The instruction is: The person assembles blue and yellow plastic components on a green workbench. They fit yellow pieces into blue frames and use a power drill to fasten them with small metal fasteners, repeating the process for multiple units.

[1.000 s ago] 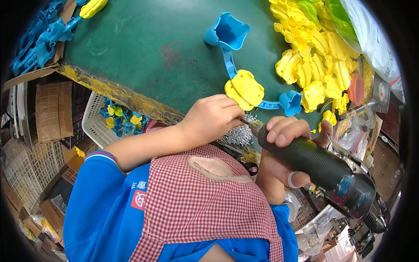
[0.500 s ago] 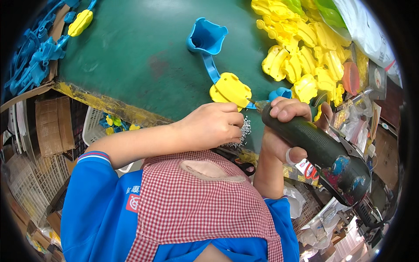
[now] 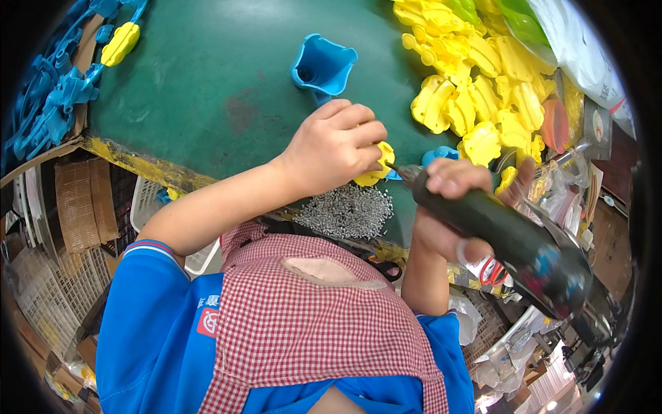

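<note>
My left hand [image 3: 336, 146] covers and holds a yellow plastic part [image 3: 376, 171] flat on the green table [image 3: 207, 90]. My right hand [image 3: 455, 207] grips a dark electric screwdriver [image 3: 510, 241], whose tip touches the right side of that yellow part. A blue plastic piece [image 3: 441, 153] shows just behind the tool's tip. A pile of small silver screws [image 3: 348, 210] lies at the table's near edge, just below my left hand.
A blue funnel-shaped part [image 3: 324, 65] stands behind my left hand. A heap of yellow parts [image 3: 483, 90] fills the back right. Blue parts [image 3: 48, 96] and one yellow part [image 3: 121, 43] lie at far left. A white basket [image 3: 148, 203] sits below the table edge.
My left hand moved up from the screw pile onto the yellow part. The screwdriver tip swung in to meet the part's side.
</note>
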`<state>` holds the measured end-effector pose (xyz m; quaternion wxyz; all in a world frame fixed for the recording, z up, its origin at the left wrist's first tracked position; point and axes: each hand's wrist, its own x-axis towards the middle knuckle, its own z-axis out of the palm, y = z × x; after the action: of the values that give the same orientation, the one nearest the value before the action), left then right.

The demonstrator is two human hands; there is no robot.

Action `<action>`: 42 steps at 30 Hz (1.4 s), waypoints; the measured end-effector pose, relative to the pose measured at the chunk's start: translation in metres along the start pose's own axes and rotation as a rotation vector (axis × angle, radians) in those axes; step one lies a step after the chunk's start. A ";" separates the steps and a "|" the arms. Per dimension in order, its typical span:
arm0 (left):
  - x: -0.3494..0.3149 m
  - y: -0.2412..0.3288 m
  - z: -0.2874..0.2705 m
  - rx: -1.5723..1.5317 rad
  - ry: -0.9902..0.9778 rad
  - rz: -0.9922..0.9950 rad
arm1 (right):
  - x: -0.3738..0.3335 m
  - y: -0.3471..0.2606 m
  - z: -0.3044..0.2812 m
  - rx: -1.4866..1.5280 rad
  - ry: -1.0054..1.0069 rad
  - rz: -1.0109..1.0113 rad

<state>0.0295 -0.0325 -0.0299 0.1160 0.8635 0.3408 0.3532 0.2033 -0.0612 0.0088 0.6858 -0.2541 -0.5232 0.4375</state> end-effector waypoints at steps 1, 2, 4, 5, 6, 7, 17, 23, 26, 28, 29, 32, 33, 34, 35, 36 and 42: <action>-0.001 0.000 0.002 0.018 0.000 0.027 | 0.002 -0.005 0.001 0.048 -0.012 -0.018; -0.002 0.002 0.004 0.028 0.001 0.061 | 0.002 -0.010 0.008 0.123 0.076 0.001; -0.004 0.006 0.003 -0.042 -0.032 0.031 | -0.002 -0.011 0.010 0.132 0.061 0.010; -0.004 0.008 0.002 -0.081 -0.047 0.022 | -0.004 -0.012 0.011 0.138 0.055 0.008; -0.005 0.009 0.002 -0.134 -0.019 -0.010 | -0.006 -0.013 0.012 0.143 0.049 0.007; -0.007 0.011 0.001 -0.121 -0.039 -0.028 | -0.008 -0.014 0.012 0.118 0.014 -0.001; -0.020 0.008 -0.008 -0.012 -0.144 -0.144 | -0.031 0.012 0.004 -0.019 -0.091 -0.090; -0.022 0.016 -0.016 0.053 -0.139 -0.182 | -0.024 -0.007 0.010 0.068 0.089 0.061; -0.024 0.022 -0.018 0.088 -0.103 -0.170 | -0.038 0.006 0.006 -0.105 0.149 0.240; -0.027 0.025 -0.023 0.160 -0.044 -0.130 | -0.035 0.002 0.004 -0.057 0.159 0.230; -0.032 0.027 -0.023 0.094 -0.066 -0.121 | -0.035 0.000 0.006 -0.030 0.165 0.233; -0.037 0.039 -0.017 -0.117 -0.025 -0.138 | -0.019 -0.014 0.008 0.179 0.037 0.115; -0.038 0.041 -0.015 -0.126 -0.062 -0.139 | -0.017 -0.020 0.010 0.240 0.018 0.116; -0.041 0.042 -0.012 -0.134 -0.100 -0.140 | -0.017 -0.024 0.011 0.237 0.006 0.116; -0.043 0.041 -0.010 -0.139 -0.141 -0.141 | -0.017 -0.026 0.012 0.239 -0.003 0.113; -0.044 0.042 -0.009 -0.156 -0.082 -0.159 | -0.016 -0.026 0.013 0.241 -0.013 0.111; -0.040 0.035 -0.016 -0.375 0.030 -0.214 | -0.010 -0.026 0.021 0.301 -0.055 0.122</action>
<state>0.0157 -0.0858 -0.0237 0.3063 0.7803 0.3606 0.4090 0.1915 -0.0849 0.0321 0.6736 -0.1676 -0.4538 0.5588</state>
